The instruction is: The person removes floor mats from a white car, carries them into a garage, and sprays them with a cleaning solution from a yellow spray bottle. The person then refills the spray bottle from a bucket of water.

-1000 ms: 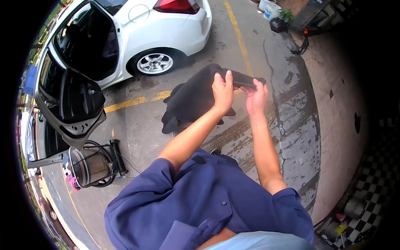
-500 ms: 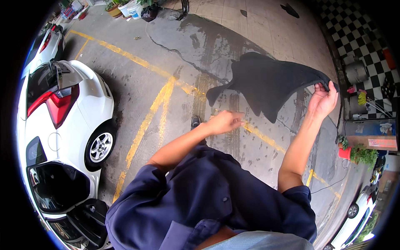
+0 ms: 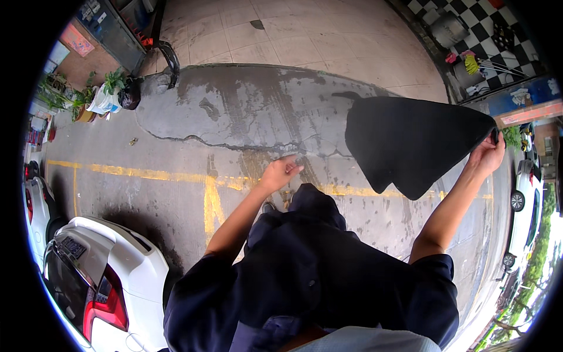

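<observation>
A black car floor mat (image 3: pixel 419 141) hangs spread out at the right, over the pavement. My right hand (image 3: pixel 488 155) grips its right corner, with the fingers behind the folded edge. The mat's lower edge is notched and hangs loose. My left hand (image 3: pixel 281 174) is in front of my body, left of the mat and apart from it. Its fingers are loosely bent with a gap between them, and nothing shows in them.
A white car (image 3: pixel 138 281) stands at lower left, another white car (image 3: pixel 525 188) at far right. Potted plants (image 3: pixel 97 97) and a black bag (image 3: pixel 129 94) line the upper left. Yellow lines (image 3: pixel 135 172) cross the cracked pavement. A metal drum (image 3: pixel 448 29) stands at upper right.
My view has turned to the right. The mat has swung and unfolded into a broader, flatter shape, still held in my right hand. My left hand's fingers have curled in more.
</observation>
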{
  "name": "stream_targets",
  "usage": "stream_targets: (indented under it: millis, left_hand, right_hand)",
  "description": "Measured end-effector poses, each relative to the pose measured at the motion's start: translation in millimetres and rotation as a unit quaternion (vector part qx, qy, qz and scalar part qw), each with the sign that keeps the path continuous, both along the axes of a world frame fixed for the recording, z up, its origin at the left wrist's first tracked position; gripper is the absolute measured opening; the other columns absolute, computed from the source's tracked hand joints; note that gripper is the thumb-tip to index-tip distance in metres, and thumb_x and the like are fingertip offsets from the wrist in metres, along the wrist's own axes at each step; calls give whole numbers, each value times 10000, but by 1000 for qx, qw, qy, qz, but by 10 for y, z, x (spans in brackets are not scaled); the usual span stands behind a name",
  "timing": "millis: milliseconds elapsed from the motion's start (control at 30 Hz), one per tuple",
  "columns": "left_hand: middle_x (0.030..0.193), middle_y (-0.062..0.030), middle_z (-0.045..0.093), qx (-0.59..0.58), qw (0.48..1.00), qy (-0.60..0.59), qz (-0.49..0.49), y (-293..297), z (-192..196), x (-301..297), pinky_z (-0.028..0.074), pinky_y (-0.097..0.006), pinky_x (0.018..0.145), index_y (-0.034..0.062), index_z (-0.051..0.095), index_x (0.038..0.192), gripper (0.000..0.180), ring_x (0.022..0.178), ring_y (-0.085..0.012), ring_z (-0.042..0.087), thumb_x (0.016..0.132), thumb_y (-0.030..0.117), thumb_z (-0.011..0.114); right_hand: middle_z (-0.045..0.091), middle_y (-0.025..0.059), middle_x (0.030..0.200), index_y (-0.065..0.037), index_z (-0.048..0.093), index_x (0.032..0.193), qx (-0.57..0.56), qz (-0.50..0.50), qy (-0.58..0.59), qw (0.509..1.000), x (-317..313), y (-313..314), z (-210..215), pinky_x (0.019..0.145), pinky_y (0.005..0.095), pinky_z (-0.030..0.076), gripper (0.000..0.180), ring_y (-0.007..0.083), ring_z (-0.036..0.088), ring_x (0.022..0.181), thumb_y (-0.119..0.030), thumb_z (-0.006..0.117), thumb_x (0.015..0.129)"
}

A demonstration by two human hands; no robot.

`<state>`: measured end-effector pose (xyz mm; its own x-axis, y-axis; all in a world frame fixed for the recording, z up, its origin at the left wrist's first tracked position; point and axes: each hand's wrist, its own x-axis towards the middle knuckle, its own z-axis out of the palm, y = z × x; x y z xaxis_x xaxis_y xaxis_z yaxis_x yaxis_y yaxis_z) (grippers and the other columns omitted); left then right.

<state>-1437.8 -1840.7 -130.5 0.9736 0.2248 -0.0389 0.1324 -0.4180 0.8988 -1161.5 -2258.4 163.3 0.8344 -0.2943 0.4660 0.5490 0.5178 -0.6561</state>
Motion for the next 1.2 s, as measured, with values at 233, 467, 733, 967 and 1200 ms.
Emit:
stream_targets:
  millis: [233, 467, 733, 967, 1200]
  left_hand:
    - [850, -132, 675, 45, 993, -17, -105, 969, -274, 2875, 520, -322, 700, 38, 603, 1136, 395, 732, -236, 652, 851, 308, 648]
    - [575, -119, 573, -121, 872, 348, 321, 3496, -2194, 2872, 446, -391, 460, 16, 591, 712, 346, 475, -215, 543, 831, 341, 608]
    - [662, -89, 580, -227, 718, 499, 429, 3616, -1671, 4138, 439, -378, 441, 25, 558, 802, 277, 518, -227, 566, 877, 285, 615]
    - [664, -43, 594, -159, 854, 400, 291, 4295, -1609, 7721, 440, -301, 418, 61, 617, 852, 288, 512, -142, 563, 807, 334, 697]
    - [1012, -134, 622, 85, 990, 36, -111, 3398, 743, 12767, 514, -353, 751, 57, 535, 1187, 612, 885, -271, 629, 751, 438, 731]
  right_hand:
    - [607, 224, 920, 107, 513, 955, -42, -127, 45, 990, 1631, -380, 75, 734, 351, 576, 172, 292, 633, 803, -36, 555, 869]
    - [572, 260, 912, 139, 410, 1011, -46, -280, 103, 953, 3995, -148, -101, 661, 409, 599, 290, 345, 636, 736, -17, 594, 850]
    - [533, 319, 962, 184, 333, 1058, -97, -409, 90, 903, 6038, 178, 451, 714, 447, 613, 364, 419, 634, 782, 14, 579, 850]
    - [499, 395, 991, 256, 365, 961, -89, -486, 106, 863, 8160, 797, 1048, 740, 466, 608, 323, 482, 619, 833, 13, 549, 855]
    - [482, 361, 1038, 258, 368, 1029, -58, -459, 32, 886, 9968, 1132, 2185, 805, 485, 577, 320, 446, 589, 907, -12, 492, 910]
